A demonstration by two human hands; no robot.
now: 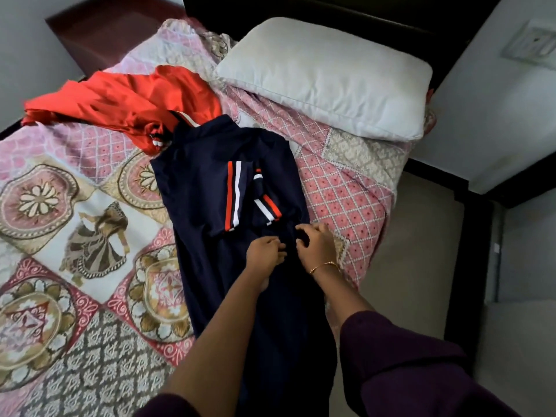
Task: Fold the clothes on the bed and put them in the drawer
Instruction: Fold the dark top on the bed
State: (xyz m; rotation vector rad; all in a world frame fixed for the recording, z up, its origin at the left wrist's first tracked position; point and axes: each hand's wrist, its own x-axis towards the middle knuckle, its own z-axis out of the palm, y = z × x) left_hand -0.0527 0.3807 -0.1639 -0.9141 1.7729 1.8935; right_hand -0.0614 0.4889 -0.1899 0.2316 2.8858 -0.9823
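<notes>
A navy shirt [210, 182] with orange and white stripes lies lengthwise on the bed, its sleeves folded in over the middle. My left hand [264, 254] and my right hand [316, 245] sit close together on its centre, just below the striped sleeves. Fingers of both hands curl into the navy fabric and pinch it. A crumpled orange garment [126, 100] lies beyond the shirt toward the bed's far left, touching the shirt's top edge. No drawer shows in the head view.
A patterned pink bedspread [75, 206] covers the bed. A white pillow [325, 76] rests at the far right by the dark headboard [301, 10]. Floor [421, 236] runs along the bed's right side, beside a white wall.
</notes>
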